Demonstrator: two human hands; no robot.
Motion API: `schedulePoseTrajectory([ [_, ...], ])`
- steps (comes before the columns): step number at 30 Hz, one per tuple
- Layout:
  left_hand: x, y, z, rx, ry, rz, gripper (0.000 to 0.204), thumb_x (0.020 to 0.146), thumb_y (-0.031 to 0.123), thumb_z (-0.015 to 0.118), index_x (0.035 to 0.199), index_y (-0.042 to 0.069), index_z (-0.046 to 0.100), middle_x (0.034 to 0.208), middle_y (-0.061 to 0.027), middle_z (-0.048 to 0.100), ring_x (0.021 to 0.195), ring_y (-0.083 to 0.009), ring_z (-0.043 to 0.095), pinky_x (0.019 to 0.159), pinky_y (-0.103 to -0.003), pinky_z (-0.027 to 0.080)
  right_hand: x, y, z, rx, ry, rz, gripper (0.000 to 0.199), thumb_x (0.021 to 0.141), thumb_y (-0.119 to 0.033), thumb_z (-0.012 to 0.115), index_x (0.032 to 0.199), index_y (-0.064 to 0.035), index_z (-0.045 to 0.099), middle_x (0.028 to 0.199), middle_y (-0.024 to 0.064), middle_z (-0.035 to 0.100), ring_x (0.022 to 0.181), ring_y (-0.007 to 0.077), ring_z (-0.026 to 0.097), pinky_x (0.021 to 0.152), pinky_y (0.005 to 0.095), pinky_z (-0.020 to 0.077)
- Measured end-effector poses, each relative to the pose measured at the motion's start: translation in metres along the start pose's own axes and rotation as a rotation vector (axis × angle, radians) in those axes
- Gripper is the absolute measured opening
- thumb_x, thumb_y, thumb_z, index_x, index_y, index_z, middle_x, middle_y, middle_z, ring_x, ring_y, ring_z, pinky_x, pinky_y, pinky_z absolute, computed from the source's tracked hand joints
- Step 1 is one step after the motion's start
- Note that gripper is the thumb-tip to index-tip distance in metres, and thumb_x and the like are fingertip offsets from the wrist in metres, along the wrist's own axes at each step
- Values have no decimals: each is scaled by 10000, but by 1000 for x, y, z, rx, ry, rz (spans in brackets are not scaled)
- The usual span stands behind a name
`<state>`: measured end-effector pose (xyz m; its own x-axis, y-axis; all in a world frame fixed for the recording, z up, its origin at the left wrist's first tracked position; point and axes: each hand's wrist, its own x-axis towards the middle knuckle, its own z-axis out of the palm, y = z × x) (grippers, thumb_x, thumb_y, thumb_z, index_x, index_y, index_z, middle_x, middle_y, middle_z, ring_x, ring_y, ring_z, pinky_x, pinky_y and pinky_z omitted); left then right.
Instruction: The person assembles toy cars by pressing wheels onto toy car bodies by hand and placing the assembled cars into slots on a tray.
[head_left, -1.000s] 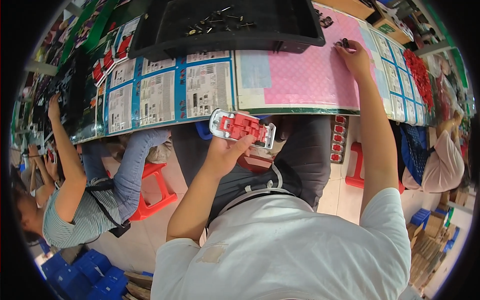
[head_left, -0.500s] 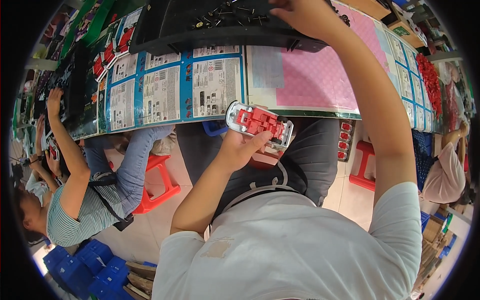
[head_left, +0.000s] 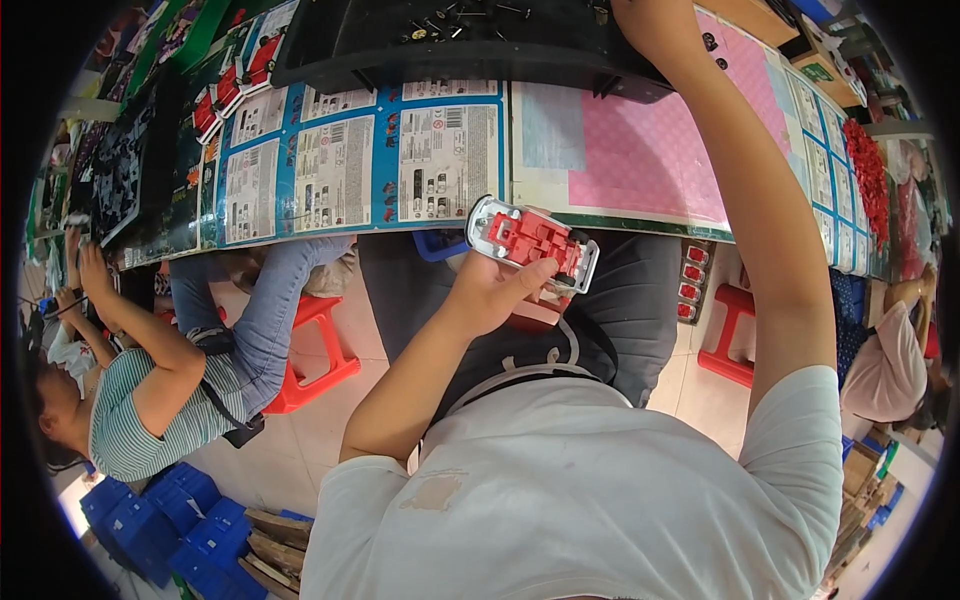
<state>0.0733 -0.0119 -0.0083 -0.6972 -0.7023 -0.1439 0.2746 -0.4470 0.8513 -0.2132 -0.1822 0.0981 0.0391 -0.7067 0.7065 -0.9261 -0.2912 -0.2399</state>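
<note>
1. Holding a toy car [head_left: 530, 240] underside up, a left hand [head_left: 492, 292] has thumb and fingers clamped on it, above the lap and just in front of the table [head_left: 620, 222]. We see red parts inside a white shell, and dark wheels [head_left: 579, 237] at its right end; none shows at its left.

2. Reaching over the right end of a black tray [head_left: 480, 72], a right hand [head_left: 660, 32] meets the upper frame edge. Its fingertips are cut off, so we cannot tell whether they are apart, together or on a part.

3. Fetching a part appears to be the step in hand, as we judge it; small axles [head_left: 419, 33] lie loose in the tray. The next move seems to call for a fine pinch on one, with the car steady and its underside exposed.

4. Covering the table's left half, printed sheets [head_left: 445, 160] show barcodes, car pictures and dense print too small for us to read. A tan patch [head_left: 435, 492] on the white shirt bears faint marks, also illegible. We can make out no brand.
</note>
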Motion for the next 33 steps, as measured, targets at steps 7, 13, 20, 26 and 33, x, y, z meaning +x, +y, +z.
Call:
schedulePoseTrajectory([
  [7, -3, -3, 0, 27, 24, 32, 418, 949, 152, 667, 1297, 17, 478, 1166, -88, 647, 1034, -145, 646, 875, -305, 538, -37, -68, -64, 364, -74, 401, 283, 735, -6, 705, 1016, 29, 698, 966, 242, 668, 909, 353, 674, 806, 384, 556],
  [13, -2, 0, 16, 98, 14, -32, 386, 923, 167, 714, 1233, 13, 544, 1091, -68, 670, 988, -140, 659, 859, -316, 544, -122, -130, -86, 539, -343, 239, 578, 711, -213, 867, 1188, 13, 633, 1026, 131, 682, 938, 242, 660, 859, 342, 527],
  [20, -9, -22, 19, 286, 46, -68, 317, 827, 6, 687, 1131, 11, 594, 988, -66, 678, 852, -135, 658, 738, -312, 561, -160, -164, -77, 541, -535, 331, 599, 660, -167, 873, 1166, 25, 615, 1030, 172, 655, 925, 313, 651, 851, 356, 533],
  [26, -17, -20, 30, 352, 11, -64, 276, 883, 81, 694, 1133, 19, 592, 891, -53, 665, 784, -96, 636, 687, -282, 554, -175, -164, -90, 575, -512, 331, 613, 654, -150, 869, 1185, 10, 607, 1076, 157, 643, 952, 299, 645, 859, 351, 524],
  [33, -16, -27, 36, 144, -41, 70, 274, 925, 146, 699, 1136, 16, 584, 820, -20, 631, 656, -69, 570, 509, -244, 452, -181, -147, -110, 554, -423, 295, 586, 671, -173, 869, 1175, -2, 624, 1092, 132, 639, 967, 244, 640, 879, 342, 512],
])
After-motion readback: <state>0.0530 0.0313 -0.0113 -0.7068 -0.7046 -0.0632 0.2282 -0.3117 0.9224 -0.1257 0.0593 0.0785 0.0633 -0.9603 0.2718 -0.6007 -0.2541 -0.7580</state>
